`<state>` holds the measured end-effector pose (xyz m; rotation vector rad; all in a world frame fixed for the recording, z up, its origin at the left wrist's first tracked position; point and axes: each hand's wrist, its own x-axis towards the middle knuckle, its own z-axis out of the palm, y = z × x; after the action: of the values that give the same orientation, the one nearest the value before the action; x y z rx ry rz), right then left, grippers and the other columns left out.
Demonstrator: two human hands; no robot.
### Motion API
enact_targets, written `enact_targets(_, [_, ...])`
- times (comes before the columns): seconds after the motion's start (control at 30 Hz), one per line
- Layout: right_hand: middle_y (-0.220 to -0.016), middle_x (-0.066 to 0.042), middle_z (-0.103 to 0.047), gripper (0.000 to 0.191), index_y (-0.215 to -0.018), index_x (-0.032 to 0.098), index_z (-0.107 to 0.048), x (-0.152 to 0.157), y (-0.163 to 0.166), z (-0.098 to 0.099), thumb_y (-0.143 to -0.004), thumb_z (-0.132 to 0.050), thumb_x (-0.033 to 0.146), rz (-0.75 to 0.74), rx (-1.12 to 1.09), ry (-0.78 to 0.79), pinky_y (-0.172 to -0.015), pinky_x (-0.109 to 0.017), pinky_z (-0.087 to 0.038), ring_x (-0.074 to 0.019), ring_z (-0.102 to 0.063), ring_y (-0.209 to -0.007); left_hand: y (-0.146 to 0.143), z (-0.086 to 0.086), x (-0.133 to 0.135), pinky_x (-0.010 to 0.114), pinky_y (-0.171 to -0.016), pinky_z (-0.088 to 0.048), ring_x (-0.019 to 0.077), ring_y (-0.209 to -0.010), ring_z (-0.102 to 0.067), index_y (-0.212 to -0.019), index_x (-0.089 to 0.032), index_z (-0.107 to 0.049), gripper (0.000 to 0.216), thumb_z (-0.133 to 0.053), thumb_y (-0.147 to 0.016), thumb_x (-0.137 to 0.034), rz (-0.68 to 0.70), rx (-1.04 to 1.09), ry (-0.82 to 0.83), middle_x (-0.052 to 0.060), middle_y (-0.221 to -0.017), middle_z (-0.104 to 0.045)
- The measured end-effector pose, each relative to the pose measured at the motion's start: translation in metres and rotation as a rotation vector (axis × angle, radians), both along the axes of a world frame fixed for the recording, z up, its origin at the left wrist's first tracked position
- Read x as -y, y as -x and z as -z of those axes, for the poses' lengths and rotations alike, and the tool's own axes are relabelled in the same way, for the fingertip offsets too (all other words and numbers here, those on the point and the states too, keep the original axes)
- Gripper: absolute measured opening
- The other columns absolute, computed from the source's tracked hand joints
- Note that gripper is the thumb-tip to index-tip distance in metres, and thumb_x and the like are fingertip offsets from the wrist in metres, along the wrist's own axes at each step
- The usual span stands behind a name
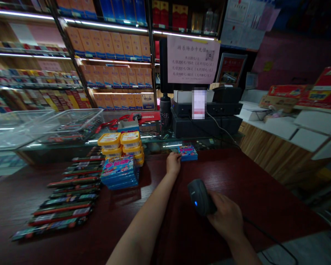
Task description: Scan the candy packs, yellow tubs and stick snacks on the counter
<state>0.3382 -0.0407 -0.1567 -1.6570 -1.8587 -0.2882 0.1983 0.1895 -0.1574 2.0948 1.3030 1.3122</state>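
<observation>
My right hand (226, 217) is wrapped round a dark barcode scanner (201, 198) with a lit blue light, its cable trailing off to the lower right. Stretched forward, my left hand (173, 163) has its curled fingers at the left edge of a small stack of flat blue packets (188, 152) near the back of the dark red table. To the left, a taller stack of similar blue packets (120, 172) stands in front of stacked yellow tubs with white lids (131, 138). Further left lies a row of long, thin dark packages (68, 197), blurred.
Behind the table are a glass counter with clear plastic bins (71, 127), a dark bottle (165, 110), and black boxes (204, 127) below a screen with a pink paper sign (193, 59). Shelves of orange boxes (113, 44) line the back. Cartons (287, 95) stand at right.
</observation>
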Motion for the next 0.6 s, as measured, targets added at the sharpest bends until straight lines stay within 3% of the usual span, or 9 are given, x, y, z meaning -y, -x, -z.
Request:
enact_targets(0.17, [-0.097,-0.006,-0.071,0.034,-0.106,0.018,-0.058,0.002,0.001,0.001,-0.073,-0.051,0.015,0.007,-0.02,0.022,-0.077,-0.03,-0.047,-0.0194,-0.065,-0.086,0.007,-0.007,0.008,0.033,-0.084,-0.049,0.0176,-0.087,-0.061,-0.098,-0.018,-0.07,0.03,-0.056,-0.075,-0.005,0.035,-0.059,-0.011,0.006,-0.09,-0.065])
enact_targets(0.3, [-0.098,-0.005,-0.071,0.033,-0.106,0.02,-0.057,0.003,0.001,0.003,-0.074,-0.051,0.014,0.013,0.013,-0.006,-0.077,-0.03,-0.047,-0.0196,-0.066,-0.087,0.024,-0.021,0.029,0.034,-0.087,-0.048,0.0199,-0.092,-0.06,-0.106,-0.019,-0.068,0.035,-0.056,-0.075,-0.007,0.073,-0.145,-0.067,0.007,-0.096,-0.065])
enact_targets(0.47, [-0.096,-0.006,-0.071,0.032,-0.106,0.02,-0.056,0.007,0.002,0.004,-0.076,-0.049,0.013,-0.001,0.076,-0.025,-0.074,-0.03,-0.048,-0.02,-0.066,-0.085,0.065,-0.047,0.071,0.034,-0.086,-0.048,0.0198,-0.095,-0.058,-0.107,-0.02,-0.066,0.031,-0.053,-0.081,-0.011,0.084,-0.203,-0.192,0.008,-0.099,-0.064])
enact_targets(0.6, [-0.098,-0.007,-0.071,0.029,-0.104,0.02,-0.058,0.011,0.002,0.004,-0.077,-0.049,0.015,-0.001,0.098,-0.026,-0.071,-0.03,-0.048,-0.0198,-0.066,-0.082,0.104,-0.064,0.105,0.041,-0.094,-0.043,0.0227,-0.104,-0.054,-0.11,-0.023,-0.065,0.032,-0.049,-0.084,-0.015,-0.019,-0.331,-0.325,0.009,-0.109,-0.063])
